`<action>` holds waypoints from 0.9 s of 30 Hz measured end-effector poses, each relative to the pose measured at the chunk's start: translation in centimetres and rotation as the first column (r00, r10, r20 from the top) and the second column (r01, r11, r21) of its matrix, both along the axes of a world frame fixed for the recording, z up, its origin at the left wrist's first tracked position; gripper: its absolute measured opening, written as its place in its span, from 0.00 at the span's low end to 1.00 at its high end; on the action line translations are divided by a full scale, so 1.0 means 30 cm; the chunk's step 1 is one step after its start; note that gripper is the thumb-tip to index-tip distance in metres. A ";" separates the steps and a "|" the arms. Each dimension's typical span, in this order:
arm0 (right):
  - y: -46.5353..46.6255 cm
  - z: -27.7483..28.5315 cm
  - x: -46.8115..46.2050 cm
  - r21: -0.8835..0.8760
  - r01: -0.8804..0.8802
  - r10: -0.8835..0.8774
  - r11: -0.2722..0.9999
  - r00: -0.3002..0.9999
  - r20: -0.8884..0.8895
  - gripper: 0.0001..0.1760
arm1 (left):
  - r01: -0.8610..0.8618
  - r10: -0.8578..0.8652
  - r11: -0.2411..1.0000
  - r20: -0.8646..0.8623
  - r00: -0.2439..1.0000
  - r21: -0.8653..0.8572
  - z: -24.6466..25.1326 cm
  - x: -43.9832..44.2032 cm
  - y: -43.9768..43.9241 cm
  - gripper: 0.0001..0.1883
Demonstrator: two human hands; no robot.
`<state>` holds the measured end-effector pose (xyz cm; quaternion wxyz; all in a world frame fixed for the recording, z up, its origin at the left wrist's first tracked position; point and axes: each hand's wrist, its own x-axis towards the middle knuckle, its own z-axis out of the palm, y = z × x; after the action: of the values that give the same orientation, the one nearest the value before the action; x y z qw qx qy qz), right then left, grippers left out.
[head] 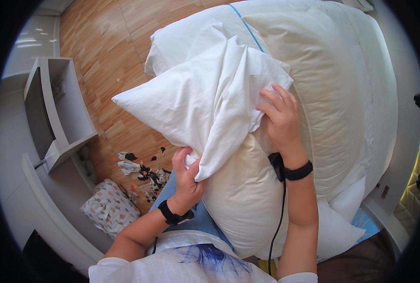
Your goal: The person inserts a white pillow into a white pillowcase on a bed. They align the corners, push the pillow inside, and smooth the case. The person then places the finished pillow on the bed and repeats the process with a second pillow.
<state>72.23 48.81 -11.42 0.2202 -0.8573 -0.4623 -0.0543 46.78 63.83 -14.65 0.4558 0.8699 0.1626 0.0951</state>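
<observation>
A white pillowcase (195,95) lies bunched and creased in front of me, one pointed corner sticking out to the left. My left hand (188,173) pinches its near edge between thumb and fingers. At the pillowcase's right side, the curled fingers of my right hand (280,116) touch the cloth; whether they grip it is hidden. Below the pillowcase and partly covered by it is a cream pillow (245,201), close against my lap. A second cream pillow (323,92) lies to the right of my right hand. Both wrists wear black straps, with a cable hanging from the right one.
Under the pillows is a bed with white bedding (185,42) crossed by a blue line. Torn scraps (153,177) litter the wooden floor (114,70) at left. A cactus-print cloth bundle (111,208) sits beside a white cabinet with an open compartment (68,102).
</observation>
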 end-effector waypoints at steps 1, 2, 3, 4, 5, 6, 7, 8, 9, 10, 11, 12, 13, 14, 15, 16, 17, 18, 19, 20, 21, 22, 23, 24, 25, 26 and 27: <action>-0.011 -0.008 0.017 0.086 -0.066 0.068 0.994 0.998 -0.014 0.10 | -0.010 0.011 0.999 -0.018 1.000 0.034 0.009 0.003 0.001 0.24; -0.034 -0.001 0.017 0.064 -0.049 0.056 0.997 0.991 -0.119 0.10 | -0.022 0.022 0.997 -0.002 1.000 0.073 0.022 0.008 0.001 0.24; -0.063 0.015 0.003 0.072 -0.032 0.046 0.997 0.977 -0.209 0.10 | -0.028 0.029 0.993 -0.007 1.000 0.114 0.035 0.017 0.000 0.24; -0.089 0.033 -0.022 0.119 -0.022 0.055 0.993 0.959 -0.278 0.10 | -0.014 0.012 0.992 0.019 1.000 0.124 0.050 0.027 -0.002 0.24; -0.125 0.066 -0.064 0.032 -0.024 0.035 0.999 0.918 -0.394 0.10 | 0.007 -0.010 0.991 0.025 1.000 0.134 0.065 0.040 -0.006 0.24; -0.163 0.109 -0.115 -0.027 -0.036 0.018 0.999 0.870 -0.493 0.10 | 0.027 -0.032 0.989 0.032 0.999 0.143 0.078 0.053 -0.010 0.24; -0.188 0.137 -0.162 -0.069 -0.076 0.029 0.995 0.856 -0.516 0.11 | 0.035 -0.042 0.987 0.043 0.998 0.158 0.087 0.069 -0.014 0.23; -0.213 0.161 -0.198 -0.132 -0.111 0.020 0.985 0.833 -0.552 0.11 | 0.041 -0.051 0.984 0.055 0.997 0.173 0.096 0.082 -0.018 0.23; -0.236 0.184 -0.236 -0.132 -0.107 0.018 0.986 0.838 -0.546 0.12 | 0.037 -0.047 0.983 0.050 0.998 0.181 0.105 0.091 -0.022 0.22; -0.255 0.204 -0.271 -0.144 -0.099 0.004 0.985 0.837 -0.548 0.12 | 0.059 -0.080 0.971 0.079 0.994 0.231 0.116 0.096 -0.027 0.21; -0.268 0.217 -0.293 -0.159 -0.087 -0.016 0.983 0.834 -0.552 0.12 | 0.072 -0.101 0.959 0.091 0.991 0.274 0.126 0.098 -0.033 0.20; -0.280 0.223 -0.301 -0.161 -0.085 -0.022 0.983 0.822 -0.570 0.12 | 0.097 -0.139 0.940 0.107 0.984 0.326 0.134 0.099 -0.036 0.20; -0.285 0.224 -0.302 -0.151 -0.067 -0.031 0.986 0.822 -0.568 0.12 | 0.137 -0.171 0.948 0.097 0.980 0.287 0.140 0.098 -0.038 0.19; -0.285 0.221 -0.294 -0.142 -0.048 -0.041 0.989 0.824 -0.565 0.12 | 0.189 -0.219 0.948 0.093 0.971 0.258 0.145 0.097 -0.039 0.17; -0.282 0.213 -0.280 -0.096 -0.018 -0.038 0.995 0.832 -0.554 0.12 | 0.233 -0.260 0.945 0.096 0.961 0.231 0.147 0.096 -0.040 0.16; -0.275 0.204 -0.262 -0.038 0.036 -0.050 0.999 0.862 -0.505 0.12 | 0.263 -0.281 0.952 0.110 0.953 0.156 0.147 0.096 -0.043 0.19; -0.264 0.190 -0.242 0.065 0.093 -0.055 0.994 0.893 -0.447 0.12 | 0.275 -0.292 0.949 0.095 0.952 0.156 0.144 0.097 -0.042 0.20; -0.250 0.176 -0.223 0.183 0.146 -0.066 0.972 0.921 -0.384 0.13 | 0.274 -0.286 0.951 0.070 0.956 0.144 0.139 0.101 -0.044 0.21; -0.237 0.161 -0.207 0.221 0.125 -0.025 0.967 0.913 -0.408 0.13 | 0.267 -0.278 0.954 0.068 0.958 0.133 0.134 0.105 -0.046 0.22; -0.224 0.142 -0.194 0.271 0.111 0.015 0.956 0.906 -0.424 0.14 | 0.270 -0.283 0.951 0.072 0.956 0.153 0.123 0.114 -0.045 0.31; -0.219 0.128 -0.185 0.285 0.111 0.038 0.952 0.882 -0.469 0.14 | 0.235 -0.245 0.961 0.054 0.968 0.143 0.114 0.123 -0.047 0.33; -0.211 0.110 -0.187 0.267 0.090 0.037 0.960 0.900 -0.435 0.14 | 0.201 -0.211 0.970 0.059 0.976 0.141 0.106 0.130 -0.042 0.35; -0.218 0.107 -0.199 0.261 0.060 0.066 0.964 0.891 -0.449 0.13 | 0.180 -0.187 0.975 0.042 0.981 0.131 0.101 0.136 -0.041 0.38; -0.234 0.108 -0.214 0.203 0.026 0.078 0.979 0.870 -0.487 0.13 | 0.167 -0.171 0.974 0.010 0.985 0.153 0.101 0.139 -0.035 0.43; -0.259 0.116 -0.231 0.107 -0.015 0.070 0.994 0.843 -0.533 0.12 | 0.180 -0.182 0.973 0.006 0.983 0.144 0.101 0.140 -0.033 0.43; -0.276 0.120 -0.265 0.103 -0.015 0.065 0.995 0.862 -0.502 0.10 | 0.191 -0.193 0.972 0.003 0.981 0.134 0.105 0.139 -0.033 0.43; -0.304 0.140 -0.303 0.054 -0.013 0.040 0.998 0.845 -0.533 0.10 | 0.192 -0.196 0.974 0.025 0.980 0.121 0.112 0.136 -0.029 0.43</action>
<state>63.13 39.70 -7.23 0.3614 -0.8265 -0.3933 0.1779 50.86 62.95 -11.31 0.4137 0.9051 0.0626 0.0754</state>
